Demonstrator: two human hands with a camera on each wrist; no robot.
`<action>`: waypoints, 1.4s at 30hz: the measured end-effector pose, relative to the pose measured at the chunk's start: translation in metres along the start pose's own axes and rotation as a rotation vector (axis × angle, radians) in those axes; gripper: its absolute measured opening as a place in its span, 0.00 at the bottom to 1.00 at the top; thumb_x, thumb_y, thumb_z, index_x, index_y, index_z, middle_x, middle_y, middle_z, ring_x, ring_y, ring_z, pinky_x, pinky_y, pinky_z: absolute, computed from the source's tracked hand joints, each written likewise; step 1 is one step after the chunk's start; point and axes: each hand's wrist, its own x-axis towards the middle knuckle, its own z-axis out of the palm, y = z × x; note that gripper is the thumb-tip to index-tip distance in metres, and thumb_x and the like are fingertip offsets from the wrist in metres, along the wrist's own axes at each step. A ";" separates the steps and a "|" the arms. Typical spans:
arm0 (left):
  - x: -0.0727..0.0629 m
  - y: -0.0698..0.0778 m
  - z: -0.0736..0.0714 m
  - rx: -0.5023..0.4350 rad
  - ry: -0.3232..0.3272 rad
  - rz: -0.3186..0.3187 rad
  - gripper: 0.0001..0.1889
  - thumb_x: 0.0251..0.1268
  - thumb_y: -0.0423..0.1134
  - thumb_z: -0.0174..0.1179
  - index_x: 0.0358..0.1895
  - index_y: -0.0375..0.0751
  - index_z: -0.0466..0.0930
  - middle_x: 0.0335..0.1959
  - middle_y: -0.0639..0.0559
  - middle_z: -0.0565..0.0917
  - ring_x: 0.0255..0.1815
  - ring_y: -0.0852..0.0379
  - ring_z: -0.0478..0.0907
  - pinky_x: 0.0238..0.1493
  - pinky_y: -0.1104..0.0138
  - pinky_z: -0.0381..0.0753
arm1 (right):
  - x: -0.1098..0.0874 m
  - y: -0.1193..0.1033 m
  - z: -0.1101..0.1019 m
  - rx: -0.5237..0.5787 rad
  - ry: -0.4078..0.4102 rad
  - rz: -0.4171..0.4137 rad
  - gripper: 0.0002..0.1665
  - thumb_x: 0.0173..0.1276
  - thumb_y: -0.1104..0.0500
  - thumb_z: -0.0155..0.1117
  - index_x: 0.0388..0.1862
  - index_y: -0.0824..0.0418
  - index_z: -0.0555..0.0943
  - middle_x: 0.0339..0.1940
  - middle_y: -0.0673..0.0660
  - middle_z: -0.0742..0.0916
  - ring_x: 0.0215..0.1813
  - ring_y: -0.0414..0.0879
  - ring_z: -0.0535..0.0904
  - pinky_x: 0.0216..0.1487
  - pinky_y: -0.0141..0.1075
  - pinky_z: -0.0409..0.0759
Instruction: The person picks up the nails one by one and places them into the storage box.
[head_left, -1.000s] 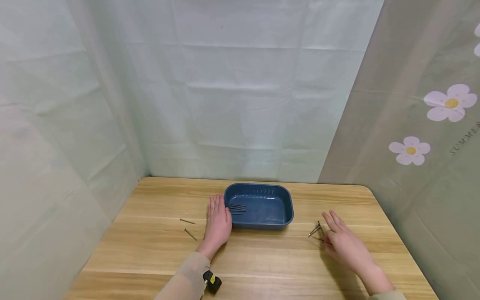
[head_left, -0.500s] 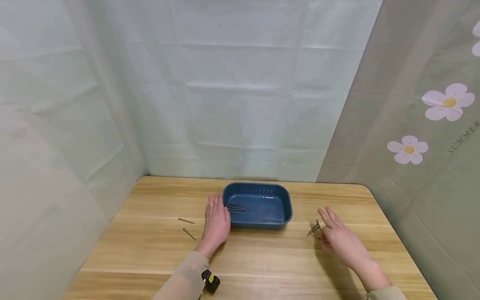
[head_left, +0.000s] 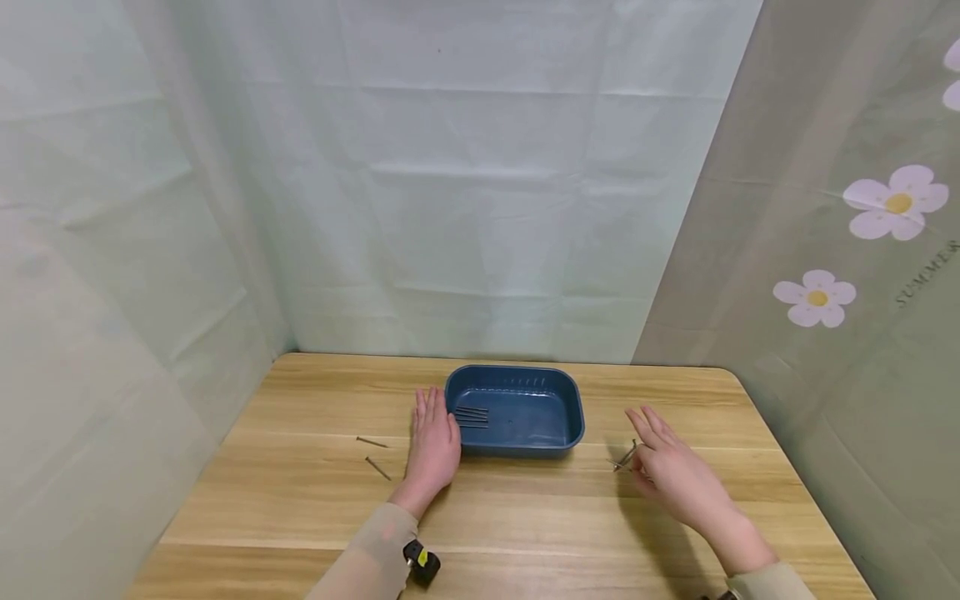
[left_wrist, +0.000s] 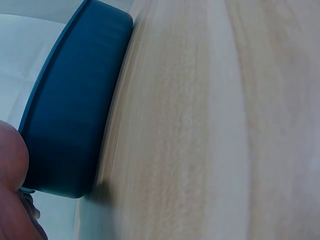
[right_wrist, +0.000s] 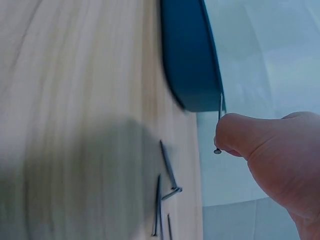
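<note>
1. writing: the right cloth point(head_left: 720, 275) bears the word "summer" point(head_left: 927, 273) in dark slanted capitals, beside printed white flowers point(head_left: 815, 298) with yellow middles. the black device point(head_left: 422, 563) at the left sleeve point(head_left: 367, 554) has a yellow mark, too small to read.
2. edges: the surface point(head_left: 525, 517) has rounded far corners, and its far edge runs along the back cloth point(head_left: 480, 217). the blue tray point(head_left: 525, 452) sits near that far edge.
3. room: a stretch of wood lies between the tray's right wall and the right nails point(right_wrist: 167, 164); a wider stretch lies on the near side of the tray.
4. left hand point(head_left: 435, 442): at the tray's left end, touching it, fingers straight and nearly together, clamped on nothing.
5. right hand point(head_left: 678, 479): raised over the surface, right of the tray and apart from it. thumb and a finger pinch the held nail point(right_wrist: 220, 106), its head pointing down in the right wrist view; other fingers stretch out.
6. nails: several tray nails point(head_left: 472, 419) lie side by side at the tray's left end. two left nails point(head_left: 378, 468) lie apart on the surface, left of the left hand. the right nails lie in a loose cluster by the right hand, some crossing.
</note>
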 end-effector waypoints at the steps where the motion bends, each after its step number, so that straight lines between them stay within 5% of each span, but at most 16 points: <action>1: 0.000 0.000 0.000 -0.001 0.001 0.001 0.28 0.85 0.33 0.46 0.78 0.16 0.59 0.81 0.24 0.60 0.86 0.27 0.45 0.81 0.36 0.51 | 0.002 -0.001 -0.001 0.001 0.001 -0.001 0.19 0.53 0.69 0.77 0.23 0.52 0.74 0.75 0.75 0.76 0.76 0.74 0.70 0.70 0.64 0.75; 25: 0.000 -0.001 0.001 0.006 0.000 0.000 0.28 0.85 0.33 0.46 0.78 0.16 0.58 0.82 0.24 0.59 0.85 0.26 0.45 0.81 0.35 0.52 | 0.063 -0.034 0.003 0.046 -0.005 -0.040 0.14 0.58 0.66 0.78 0.26 0.55 0.79 0.77 0.74 0.75 0.79 0.72 0.67 0.73 0.59 0.73; 42: 0.000 -0.001 0.000 -0.004 0.000 0.003 0.29 0.85 0.33 0.46 0.78 0.16 0.58 0.82 0.24 0.59 0.85 0.26 0.45 0.81 0.35 0.51 | 0.119 -0.049 0.017 0.053 -0.186 -0.061 0.15 0.64 0.63 0.77 0.25 0.51 0.79 0.82 0.71 0.68 0.85 0.68 0.56 0.79 0.56 0.65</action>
